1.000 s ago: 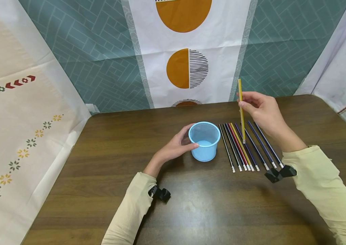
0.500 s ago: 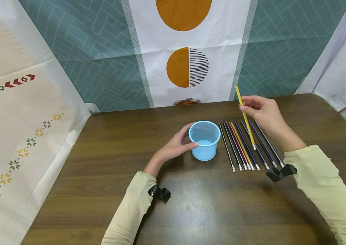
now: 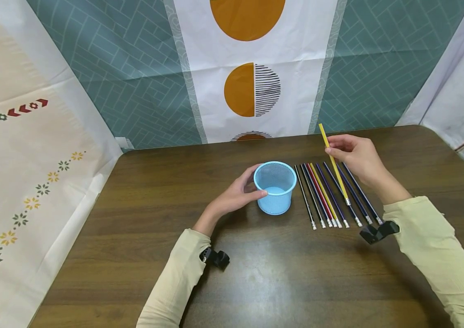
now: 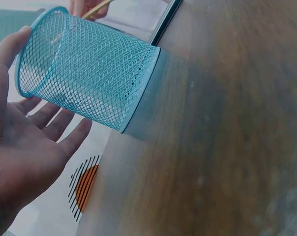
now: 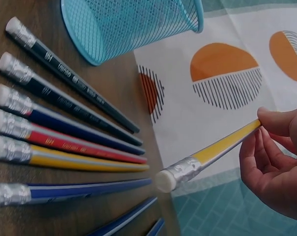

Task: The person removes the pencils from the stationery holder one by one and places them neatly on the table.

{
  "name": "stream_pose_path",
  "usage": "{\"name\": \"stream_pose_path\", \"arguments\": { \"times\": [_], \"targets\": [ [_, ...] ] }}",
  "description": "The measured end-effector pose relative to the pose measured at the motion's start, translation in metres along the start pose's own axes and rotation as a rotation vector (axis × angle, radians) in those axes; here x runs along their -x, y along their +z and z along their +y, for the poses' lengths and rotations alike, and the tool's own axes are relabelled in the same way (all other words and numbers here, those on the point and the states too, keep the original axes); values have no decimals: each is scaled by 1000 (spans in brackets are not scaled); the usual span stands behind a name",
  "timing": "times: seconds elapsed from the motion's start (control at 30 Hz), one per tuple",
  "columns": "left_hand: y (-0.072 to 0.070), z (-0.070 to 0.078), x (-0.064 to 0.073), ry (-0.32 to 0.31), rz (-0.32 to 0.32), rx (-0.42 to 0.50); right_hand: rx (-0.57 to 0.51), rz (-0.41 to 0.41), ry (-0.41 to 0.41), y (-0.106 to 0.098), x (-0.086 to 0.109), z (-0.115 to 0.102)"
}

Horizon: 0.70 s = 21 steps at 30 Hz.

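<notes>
A light blue mesh pencil cup (image 3: pixel 275 202) stands upright on the table. My left hand (image 3: pixel 242 193) holds it from the left, thumb at the front of the rim and fingers round the far side. Between thumb and fingertips my right hand (image 3: pixel 357 155) pinches a yellow pencil (image 5: pixel 222 147) near its upper end, its white eraser end tilted down over the row. Several pencils lie side by side to the right of the cup, eraser ends towards me: black (image 5: pixel 70 73), red (image 5: pixel 79 145), another yellow one (image 5: pixel 84 160) and dark blue (image 5: pixel 89 188).
The brown wooden table (image 3: pixel 133 237) reaches back to a patterned cloth (image 3: pixel 146 91) hanging behind it. A cream cloth with flower motifs (image 3: pixel 43 218) hangs along the left side. Each wrist wears a small black camera.
My right hand has lowered the yellow pencil and moved slightly right, tilting its eraser end towards the right over the blue pencils. My left hand and the pencil cup stay in place.
</notes>
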<state>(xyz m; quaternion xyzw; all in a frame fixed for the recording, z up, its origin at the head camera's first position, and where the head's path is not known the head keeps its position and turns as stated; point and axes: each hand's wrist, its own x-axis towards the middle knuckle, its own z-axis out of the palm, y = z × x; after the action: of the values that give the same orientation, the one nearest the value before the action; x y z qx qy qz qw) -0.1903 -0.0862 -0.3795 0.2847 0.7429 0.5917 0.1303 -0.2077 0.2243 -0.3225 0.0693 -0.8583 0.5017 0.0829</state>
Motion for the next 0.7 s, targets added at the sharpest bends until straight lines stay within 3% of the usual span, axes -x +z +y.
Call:
{"name": "stream_pose_path", "arguments": {
  "times": [0.4,0.7],
  "targets": [
    [0,0,0,-2,2,-4,41,-57,38,-8,1,17],
    [0,0,0,-7,3,-3,57,-98,112,-15,-1,28]
  ]
}}
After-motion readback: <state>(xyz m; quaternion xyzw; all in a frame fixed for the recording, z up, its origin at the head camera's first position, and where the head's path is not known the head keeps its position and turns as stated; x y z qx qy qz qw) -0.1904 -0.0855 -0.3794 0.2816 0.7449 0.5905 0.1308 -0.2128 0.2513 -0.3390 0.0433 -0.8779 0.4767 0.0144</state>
